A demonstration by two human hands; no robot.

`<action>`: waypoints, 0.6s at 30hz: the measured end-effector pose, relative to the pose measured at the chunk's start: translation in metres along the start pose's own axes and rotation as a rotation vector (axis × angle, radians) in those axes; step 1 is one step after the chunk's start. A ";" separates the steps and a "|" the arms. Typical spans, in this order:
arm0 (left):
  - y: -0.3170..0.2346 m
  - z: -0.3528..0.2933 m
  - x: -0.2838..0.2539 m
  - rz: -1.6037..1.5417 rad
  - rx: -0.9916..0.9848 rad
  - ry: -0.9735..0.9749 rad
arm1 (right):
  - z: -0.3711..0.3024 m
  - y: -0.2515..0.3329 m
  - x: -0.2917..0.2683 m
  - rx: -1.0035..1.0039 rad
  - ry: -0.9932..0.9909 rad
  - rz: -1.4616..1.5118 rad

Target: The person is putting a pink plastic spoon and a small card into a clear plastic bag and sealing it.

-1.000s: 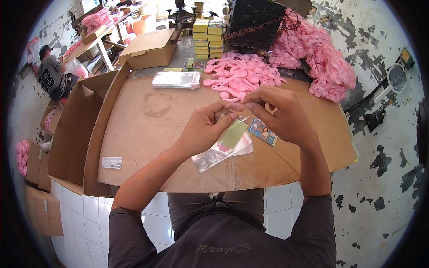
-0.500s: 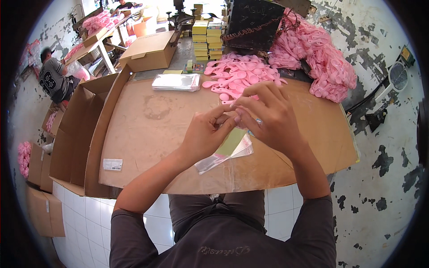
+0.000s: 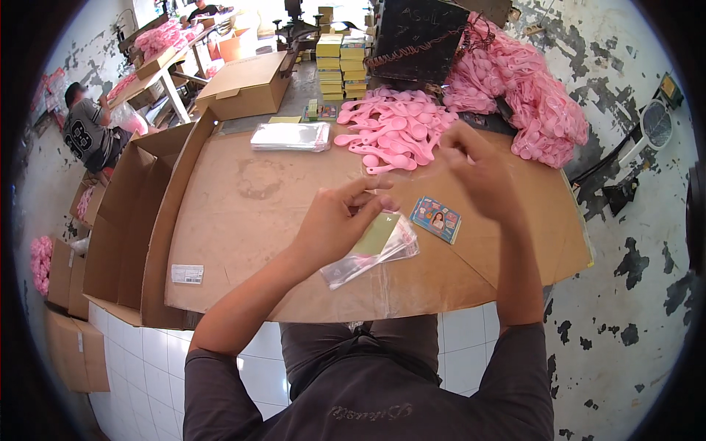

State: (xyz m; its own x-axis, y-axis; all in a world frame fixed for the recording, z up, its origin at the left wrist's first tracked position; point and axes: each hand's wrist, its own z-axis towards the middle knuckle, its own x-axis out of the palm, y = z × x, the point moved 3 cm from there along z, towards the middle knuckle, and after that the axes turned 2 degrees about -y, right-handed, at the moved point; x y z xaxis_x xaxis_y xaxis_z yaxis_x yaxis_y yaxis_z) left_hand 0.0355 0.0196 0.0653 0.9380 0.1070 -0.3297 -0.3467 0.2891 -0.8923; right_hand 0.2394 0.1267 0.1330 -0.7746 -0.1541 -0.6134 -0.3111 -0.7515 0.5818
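Note:
My left hand is closed, thumb and fingers pinching a clear plastic bag that holds a yellow-green card. Beneath it lie loose clear plastic bags on the cardboard-covered table. My right hand is raised to the right, fingers curled and slightly blurred. A faint transparent strip seems to stretch between the two hands; what the right fingers grip is too small to make out. Between my hands, a small stack of printed picture cards rests on the table. Just beyond sits a heap of pink plastic spoons.
A stack of clear bags lies at the back left, near a closed carton. An open cardboard box stands along the left edge. Card stacks, a black box and bagged pink spoons fill the back. A person sits far left.
My right hand has pulled away from the left, up and to the right, uncovering the printed cards. My left hand stays nearly in place with the bag.

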 end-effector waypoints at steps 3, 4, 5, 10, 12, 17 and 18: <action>0.015 0.004 -0.005 -0.247 -0.113 0.054 | -0.012 -0.055 -0.066 0.269 0.295 0.713; 0.016 0.006 -0.006 -0.252 -0.092 0.023 | -0.013 -0.096 -0.089 0.296 0.185 0.690; 0.018 0.007 -0.007 -0.258 -0.074 -0.009 | -0.014 -0.136 -0.105 0.325 0.078 0.667; 0.028 0.005 -0.014 -0.323 -0.087 -0.051 | -0.056 -0.189 -0.096 0.366 -0.235 -0.501; 0.029 0.007 -0.011 -0.316 -0.110 -0.061 | -0.066 -0.176 -0.096 0.324 -0.367 -1.267; 0.033 0.014 -0.005 -0.413 -0.118 -0.089 | -0.032 -0.081 -0.007 0.278 -0.011 0.000; 0.033 0.014 -0.003 -0.410 -0.121 -0.084 | -0.031 -0.061 0.015 0.136 0.092 0.128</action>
State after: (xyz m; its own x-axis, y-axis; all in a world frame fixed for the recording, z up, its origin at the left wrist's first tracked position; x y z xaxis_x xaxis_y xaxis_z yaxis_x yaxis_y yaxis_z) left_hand 0.0209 0.0418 0.0415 0.9930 0.0853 0.0815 0.0620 0.2110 -0.9755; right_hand 0.2634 0.1505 0.0718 -0.7609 -0.3053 -0.5725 -0.2901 -0.6292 0.7211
